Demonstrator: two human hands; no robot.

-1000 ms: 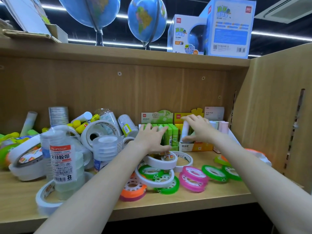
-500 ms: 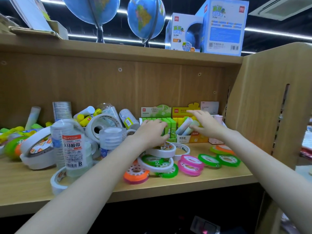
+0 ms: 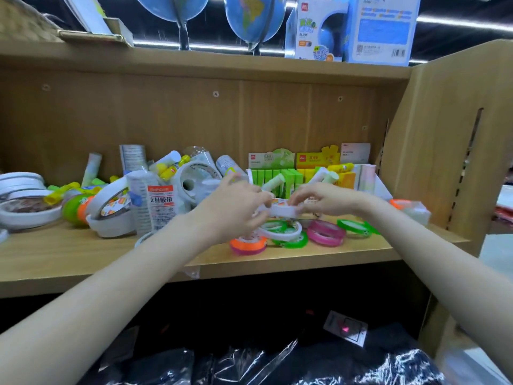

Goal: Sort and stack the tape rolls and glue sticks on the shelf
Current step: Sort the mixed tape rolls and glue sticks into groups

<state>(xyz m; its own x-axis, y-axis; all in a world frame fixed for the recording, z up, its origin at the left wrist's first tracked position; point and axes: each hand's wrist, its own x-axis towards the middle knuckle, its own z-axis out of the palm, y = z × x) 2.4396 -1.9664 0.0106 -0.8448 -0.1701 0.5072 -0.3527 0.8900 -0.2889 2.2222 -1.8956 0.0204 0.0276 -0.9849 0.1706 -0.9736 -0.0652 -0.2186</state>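
Both hands meet on a white tape roll (image 3: pixel 280 210) held just above the shelf board (image 3: pixel 83 257). The left hand (image 3: pixel 236 209) curls its fingers round the roll's near-left rim; the right hand (image 3: pixel 324 200) pinches its right rim. Directly beneath lie a green-and-white roll (image 3: pixel 280 229), an orange roll (image 3: pixel 248 245), a green roll (image 3: pixel 294 241), a stacked pink pair (image 3: pixel 327 232) and a further green roll (image 3: pixel 356 226). Behind the hands stand a green glue-stick box (image 3: pixel 273 176) and a yellow glue-stick box (image 3: pixel 327 173), loose sticks lying across them. To the left, a wrapped clear-tape pack (image 3: pixel 155 204) stands among larger white rolls (image 3: pixel 111 207) and scattered glue sticks (image 3: pixel 169 166). Two globes (image 3: pixel 252 18) stand on the top shelf.
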